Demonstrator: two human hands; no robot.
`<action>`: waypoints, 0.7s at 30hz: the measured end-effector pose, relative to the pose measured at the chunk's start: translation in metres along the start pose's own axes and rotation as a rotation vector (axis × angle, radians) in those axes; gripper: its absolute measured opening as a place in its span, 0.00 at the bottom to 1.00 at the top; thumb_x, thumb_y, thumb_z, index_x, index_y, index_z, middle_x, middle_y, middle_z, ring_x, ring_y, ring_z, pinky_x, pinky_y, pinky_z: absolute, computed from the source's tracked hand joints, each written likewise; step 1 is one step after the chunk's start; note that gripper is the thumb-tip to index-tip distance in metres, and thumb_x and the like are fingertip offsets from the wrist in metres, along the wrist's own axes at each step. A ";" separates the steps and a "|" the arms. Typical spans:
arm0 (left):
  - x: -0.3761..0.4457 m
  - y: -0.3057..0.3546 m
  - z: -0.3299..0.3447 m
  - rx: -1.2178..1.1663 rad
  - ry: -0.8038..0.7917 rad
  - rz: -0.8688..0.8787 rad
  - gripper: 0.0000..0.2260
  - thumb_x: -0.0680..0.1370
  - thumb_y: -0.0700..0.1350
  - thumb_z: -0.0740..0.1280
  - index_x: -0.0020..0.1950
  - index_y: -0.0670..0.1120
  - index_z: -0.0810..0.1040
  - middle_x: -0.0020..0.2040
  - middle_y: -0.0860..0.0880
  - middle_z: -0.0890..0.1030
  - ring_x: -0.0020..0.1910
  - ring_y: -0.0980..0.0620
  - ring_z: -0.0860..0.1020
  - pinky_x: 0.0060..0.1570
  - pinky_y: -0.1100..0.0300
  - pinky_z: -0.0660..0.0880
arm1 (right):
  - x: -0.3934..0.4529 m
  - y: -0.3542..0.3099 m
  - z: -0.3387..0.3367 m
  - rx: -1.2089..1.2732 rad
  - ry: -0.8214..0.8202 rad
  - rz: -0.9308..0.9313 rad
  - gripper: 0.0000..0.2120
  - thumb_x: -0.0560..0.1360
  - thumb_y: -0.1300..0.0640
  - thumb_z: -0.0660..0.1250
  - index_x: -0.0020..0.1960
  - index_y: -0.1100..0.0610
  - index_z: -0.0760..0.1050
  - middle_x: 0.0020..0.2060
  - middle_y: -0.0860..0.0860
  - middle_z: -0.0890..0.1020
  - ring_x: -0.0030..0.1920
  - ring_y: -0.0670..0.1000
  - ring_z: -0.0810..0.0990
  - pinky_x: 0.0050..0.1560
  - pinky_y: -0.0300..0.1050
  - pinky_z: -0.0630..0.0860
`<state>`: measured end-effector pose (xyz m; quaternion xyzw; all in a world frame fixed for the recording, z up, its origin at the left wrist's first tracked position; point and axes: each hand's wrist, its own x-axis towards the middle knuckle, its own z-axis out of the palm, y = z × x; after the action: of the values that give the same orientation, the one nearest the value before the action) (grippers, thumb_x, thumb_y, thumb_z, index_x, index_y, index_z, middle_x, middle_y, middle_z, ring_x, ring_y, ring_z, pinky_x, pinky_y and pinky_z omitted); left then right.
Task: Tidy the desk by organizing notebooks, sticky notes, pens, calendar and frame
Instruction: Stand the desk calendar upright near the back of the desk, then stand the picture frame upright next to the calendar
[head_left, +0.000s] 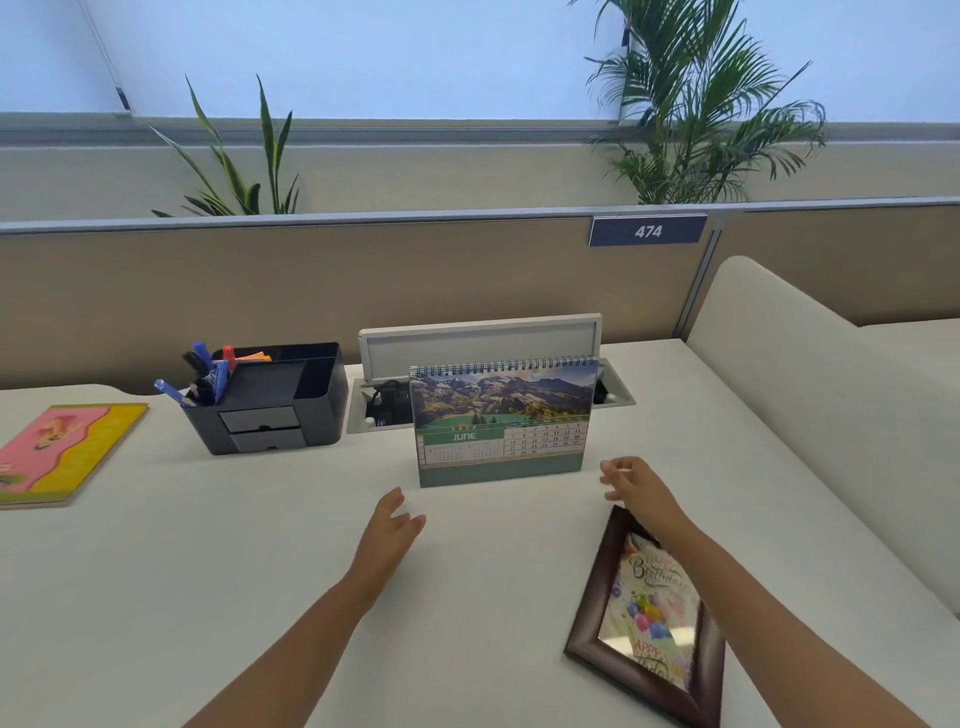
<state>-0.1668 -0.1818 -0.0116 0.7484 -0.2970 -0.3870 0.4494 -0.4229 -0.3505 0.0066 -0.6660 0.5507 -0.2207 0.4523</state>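
Observation:
A spiral desk calendar (501, 421) showing June stands upright at the middle of the white desk (208, 571). My left hand (390, 525) hovers just in front of its lower left corner, fingers relaxed and holding nothing. My right hand (631, 483) hovers beside its lower right corner, also holding nothing. A dark wooden picture frame (644, 618) with a birthday card lies flat under my right forearm. A black desk organizer (270, 400) at the back left holds several pens (205, 374). A pink and yellow notebook (57, 452) lies at the far left.
Behind the calendar an open cable tray (384, 410) with a raised lid sits in the desk. A beige partition (311, 291) closes the back, with plants beyond it. A cream side divider (831, 374) rises on the right.

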 end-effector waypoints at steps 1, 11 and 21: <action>-0.007 -0.005 0.004 -0.016 0.030 0.002 0.23 0.78 0.42 0.63 0.71 0.44 0.60 0.71 0.44 0.66 0.64 0.46 0.70 0.62 0.55 0.65 | -0.010 0.008 -0.002 -0.058 0.017 -0.014 0.13 0.77 0.47 0.61 0.54 0.55 0.70 0.50 0.53 0.79 0.46 0.52 0.79 0.43 0.42 0.72; -0.076 -0.019 0.085 0.353 -0.045 0.046 0.13 0.76 0.45 0.61 0.61 0.45 0.74 0.58 0.47 0.77 0.56 0.51 0.75 0.55 0.61 0.70 | -0.104 0.072 -0.027 -0.431 0.337 0.200 0.23 0.72 0.49 0.69 0.58 0.63 0.68 0.54 0.62 0.72 0.51 0.62 0.77 0.47 0.49 0.73; -0.116 0.008 0.134 0.148 -0.284 -0.122 0.16 0.79 0.43 0.60 0.30 0.45 0.69 0.30 0.48 0.70 0.29 0.54 0.68 0.32 0.65 0.67 | -0.122 0.073 -0.027 -0.178 0.058 0.414 0.20 0.73 0.47 0.67 0.33 0.60 0.67 0.30 0.52 0.73 0.35 0.51 0.74 0.33 0.40 0.68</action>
<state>-0.3414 -0.1528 -0.0080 0.7339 -0.3392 -0.4923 0.3225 -0.5194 -0.2452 -0.0172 -0.5695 0.7055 -0.0928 0.4115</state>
